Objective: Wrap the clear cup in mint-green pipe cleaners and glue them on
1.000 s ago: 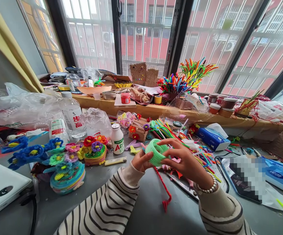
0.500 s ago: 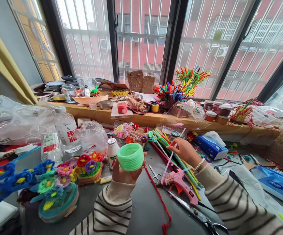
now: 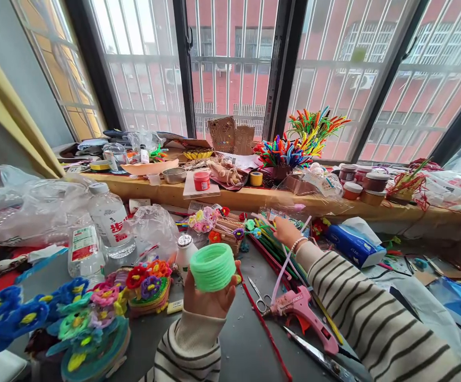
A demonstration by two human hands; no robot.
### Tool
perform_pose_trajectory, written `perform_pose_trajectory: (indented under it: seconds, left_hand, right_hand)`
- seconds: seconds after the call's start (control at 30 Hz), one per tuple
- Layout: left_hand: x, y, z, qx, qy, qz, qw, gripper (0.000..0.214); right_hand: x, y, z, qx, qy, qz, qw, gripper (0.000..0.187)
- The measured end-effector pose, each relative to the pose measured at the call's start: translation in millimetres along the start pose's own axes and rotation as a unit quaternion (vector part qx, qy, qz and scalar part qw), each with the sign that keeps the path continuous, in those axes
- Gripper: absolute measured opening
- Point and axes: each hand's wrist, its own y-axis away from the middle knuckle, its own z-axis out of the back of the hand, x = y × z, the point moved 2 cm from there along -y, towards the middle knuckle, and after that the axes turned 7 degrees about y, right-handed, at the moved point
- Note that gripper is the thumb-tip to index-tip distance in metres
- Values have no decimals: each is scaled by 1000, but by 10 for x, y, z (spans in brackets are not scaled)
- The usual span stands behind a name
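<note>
My left hand [image 3: 208,297] is wrapped round a mint-green cup-like ring [image 3: 212,267] of coiled fuzzy strands, its hollow facing up. Farther back, my right hand [image 3: 287,232] reaches over a bundle of coloured pipe cleaners [image 3: 268,249]. Its fingers are closed at the bundle's far end, by a pale pipe cleaner [image 3: 263,218]; the fingertips are partly hidden. A lilac pipe cleaner [image 3: 282,273] slants past the right wrist. Below lie a pink hot glue gun [image 3: 304,313], small scissors [image 3: 260,297], large scissors [image 3: 314,350] and a red fuzzy strand [image 3: 264,323].
Pipe-cleaner flowers [image 3: 75,321] and a white bottle [image 3: 185,254] stand left of the green piece. Plastic water bottles [image 3: 111,223] are behind them. A blue tissue pack [image 3: 352,244] lies right of my right hand. Along the wooden sill [image 3: 234,200] stand paint jars [image 3: 374,185] and other craft things.
My right hand has moved forward and slightly left, to the far end of the pipe cleaners. The green piece stays in my left hand. The view has shifted slightly.
</note>
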Motion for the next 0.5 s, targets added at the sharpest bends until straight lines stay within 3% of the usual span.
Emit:
perform_pose_trajectory:
  seconds: [0.2,0.37,0.5]
  left_hand:
    - [-8,-3,52,-21,11,-2,1000,66]
    - [-8,-8,6,-17,29,-7,999,66]
    - [30,12,-18,-3,-14,-1,1000,61]
  right_hand:
    - [-196,-10,168,-21,-22,-21,999,30]
    - [-49,118,194,-51,-56,17,997,32]
    - [100,177,217,2,-95,68,993,28]
